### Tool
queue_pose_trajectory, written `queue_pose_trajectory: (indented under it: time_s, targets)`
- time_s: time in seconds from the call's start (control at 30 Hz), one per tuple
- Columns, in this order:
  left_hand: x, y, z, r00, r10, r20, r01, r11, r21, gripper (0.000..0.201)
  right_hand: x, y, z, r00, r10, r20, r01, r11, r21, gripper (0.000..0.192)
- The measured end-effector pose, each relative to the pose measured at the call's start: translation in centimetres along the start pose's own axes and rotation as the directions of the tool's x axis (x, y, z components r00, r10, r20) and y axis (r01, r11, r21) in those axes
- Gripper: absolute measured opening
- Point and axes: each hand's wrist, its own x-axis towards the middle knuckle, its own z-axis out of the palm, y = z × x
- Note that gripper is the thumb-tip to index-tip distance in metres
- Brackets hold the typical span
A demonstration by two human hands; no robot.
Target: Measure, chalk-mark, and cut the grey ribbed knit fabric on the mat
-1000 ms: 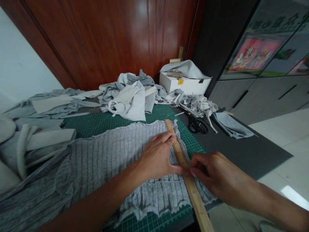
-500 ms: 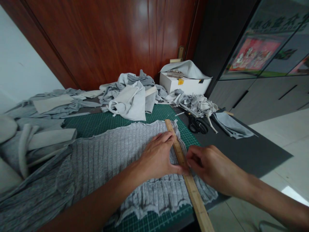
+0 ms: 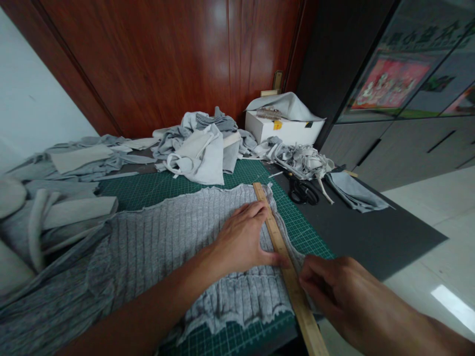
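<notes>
A grey ribbed knit fabric (image 3: 166,237) lies spread on a green cutting mat (image 3: 159,185). A long wooden ruler (image 3: 272,225) lies across the fabric's right edge, running from far to near. My left hand (image 3: 243,240) presses flat on the fabric, its fingertips and thumb against the ruler's left side. My right hand (image 3: 337,291) is at the ruler's right side near its lower part, with fingers curled and tips close to the ruler. Whether it holds something small is hidden.
Black scissors (image 3: 302,193) lie on the dark tabletop (image 3: 371,232) right of the mat. Behind them are a heap of fabric strips (image 3: 304,160), a white box (image 3: 285,131) and a pile of grey cloth (image 3: 204,148). Folded grey pieces (image 3: 74,212) sit at the left.
My right hand has slid along the ruler's right side, first away from me, then back toward me to the near end. The left hand and the ruler have stayed put.
</notes>
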Motion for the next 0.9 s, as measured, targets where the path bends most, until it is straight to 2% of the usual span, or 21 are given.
queue_pose_trajectory:
  time_s: [0.1,0.23,0.3,0.43,0.63,0.83,0.9]
  targets:
    - [0.0,0.1,-0.1,1.0,-0.018,0.011,0.018,1.0,0.003,0.108,-0.1,0.0,-0.4,1.0,0.017,0.022,-0.018,0.999,0.026,0.028]
    - [0.1,0.2,-0.1,1.0,-0.013,0.008,0.013,1.0,-0.001,0.104,2.0,0.5,-1.5,0.993,0.028,-0.111,-0.022,0.998,0.056,0.025]
    - [0.1,0.2,-0.1,1.0,-0.008,0.003,0.008,1.0,-0.005,0.104,2.9,0.6,-1.6,0.991,0.011,-0.136,-0.003,0.998,0.058,0.023]
    - [0.1,0.3,-0.1,1.0,-0.019,0.004,0.019,1.0,-0.003,0.106,2.5,0.4,-1.1,0.996,0.019,-0.091,-0.013,0.998,0.061,0.024]
    - [0.1,0.2,-0.1,1.0,-0.014,0.013,0.014,1.0,-0.001,0.106,0.1,0.2,-0.8,0.994,0.059,0.095,-0.07,0.992,0.108,0.024]
    - [0.0,0.2,-0.1,0.999,-0.029,0.018,0.029,1.0,-0.003,0.11,2.5,0.7,-2.6,0.997,0.051,-0.049,-0.045,0.992,0.121,0.018]
    - [0.0,0.2,-0.1,1.0,-0.021,0.006,0.022,1.0,-0.008,0.111,3.4,0.7,-3.0,0.999,0.043,-0.031,-0.04,0.994,0.099,0.019]
